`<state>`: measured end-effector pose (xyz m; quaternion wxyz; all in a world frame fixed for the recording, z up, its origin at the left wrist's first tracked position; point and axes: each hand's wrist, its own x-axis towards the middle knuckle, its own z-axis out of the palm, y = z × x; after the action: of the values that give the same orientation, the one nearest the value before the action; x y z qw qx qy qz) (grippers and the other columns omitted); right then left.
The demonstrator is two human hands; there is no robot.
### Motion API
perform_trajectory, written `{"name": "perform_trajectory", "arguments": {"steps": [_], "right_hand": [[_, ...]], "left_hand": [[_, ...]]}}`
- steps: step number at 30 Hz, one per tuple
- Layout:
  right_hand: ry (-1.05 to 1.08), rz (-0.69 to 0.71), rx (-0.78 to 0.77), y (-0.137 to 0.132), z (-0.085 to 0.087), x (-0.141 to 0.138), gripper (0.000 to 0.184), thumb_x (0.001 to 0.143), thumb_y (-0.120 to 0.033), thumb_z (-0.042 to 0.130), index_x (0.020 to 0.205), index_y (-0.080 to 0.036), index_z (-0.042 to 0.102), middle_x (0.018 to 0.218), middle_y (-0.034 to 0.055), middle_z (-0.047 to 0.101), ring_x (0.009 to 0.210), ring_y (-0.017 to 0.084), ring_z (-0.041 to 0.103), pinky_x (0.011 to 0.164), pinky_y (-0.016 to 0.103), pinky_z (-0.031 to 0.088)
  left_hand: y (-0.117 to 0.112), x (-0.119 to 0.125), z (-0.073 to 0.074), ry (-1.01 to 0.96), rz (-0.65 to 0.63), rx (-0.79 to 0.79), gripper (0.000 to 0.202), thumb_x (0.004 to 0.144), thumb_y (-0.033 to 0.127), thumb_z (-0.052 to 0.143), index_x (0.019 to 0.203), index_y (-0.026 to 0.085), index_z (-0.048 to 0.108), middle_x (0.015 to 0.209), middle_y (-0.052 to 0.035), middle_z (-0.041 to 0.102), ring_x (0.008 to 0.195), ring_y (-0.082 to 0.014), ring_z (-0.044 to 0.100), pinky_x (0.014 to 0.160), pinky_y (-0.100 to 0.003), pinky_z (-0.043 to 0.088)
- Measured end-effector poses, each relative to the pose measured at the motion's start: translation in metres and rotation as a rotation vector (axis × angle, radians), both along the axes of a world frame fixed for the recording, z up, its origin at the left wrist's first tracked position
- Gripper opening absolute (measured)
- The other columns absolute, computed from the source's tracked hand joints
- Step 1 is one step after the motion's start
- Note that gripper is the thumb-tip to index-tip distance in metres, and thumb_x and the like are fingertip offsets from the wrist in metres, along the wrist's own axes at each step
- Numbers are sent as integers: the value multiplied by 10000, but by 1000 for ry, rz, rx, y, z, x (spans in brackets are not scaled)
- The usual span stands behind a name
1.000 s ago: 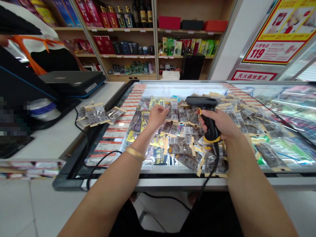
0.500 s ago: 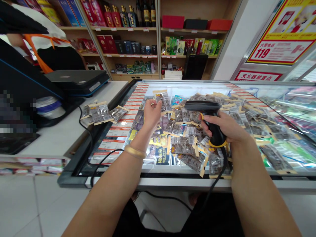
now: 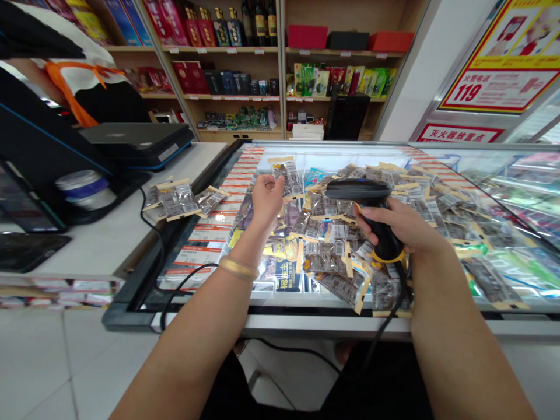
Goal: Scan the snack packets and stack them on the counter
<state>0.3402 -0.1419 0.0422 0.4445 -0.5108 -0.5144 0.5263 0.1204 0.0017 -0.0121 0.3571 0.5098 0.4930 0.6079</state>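
Note:
My left hand (image 3: 266,197) pinches a clear snack packet (image 3: 286,178) with a tan header, lifted above the glass counter. A gold bangle sits on that wrist. My right hand (image 3: 400,227) grips the handle of a black barcode scanner (image 3: 365,195) with a yellow ring at its base. The scanner's head points left toward the held packet. A heap of similar packets (image 3: 394,221) covers the glass top beneath both hands.
A second small pile of packets (image 3: 177,199) lies on the white counter (image 3: 100,242) at left, beside a black machine (image 3: 137,142) and a screen. The scanner cable (image 3: 175,291) loops over the case's front edge. A person in an orange apron (image 3: 74,76) stands far left. Shelves line the back.
My left hand picked one packet out of the heap and raised it toward the scanner head. The right hand with the scanner shifted only slightly.

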Motion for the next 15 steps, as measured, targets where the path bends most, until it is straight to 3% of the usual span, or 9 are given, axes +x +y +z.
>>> {"name": "perform_trajectory", "arguments": {"steps": [6,10,13,15], "right_hand": [[20,-34,-1,0,0,-1,404,663,-456,861,840,-178,627,559,-29,565,405,109,493,390,231,361],[35,-45,-7,3,7,-8,384,652,-428,862,842,-189,630,567,-28,567,410,112,486,377,236,386],[36,-27,8,7,18,-23,360,667,-410,856,849,-192,634,571,-29,565,412,111,488,380,240,397],[32,-9,30,11,26,-38,340,680,-404,848,826,-195,624,563,-29,558,410,112,488,372,239,378]], "left_hand": [[-3,3,1,-7,-12,-3,283,865,265,687,784,240,416,687,57,507,664,-116,531,620,-218,410],[-3,1,11,-34,-23,-14,263,887,265,663,800,239,416,692,54,536,654,-114,539,621,-219,411],[3,-19,26,-75,-20,20,215,910,247,626,823,236,429,699,47,547,652,-110,539,631,-222,413],[9,-45,35,-51,42,68,204,894,240,643,848,235,444,715,42,551,669,-113,551,640,-223,419]]}}
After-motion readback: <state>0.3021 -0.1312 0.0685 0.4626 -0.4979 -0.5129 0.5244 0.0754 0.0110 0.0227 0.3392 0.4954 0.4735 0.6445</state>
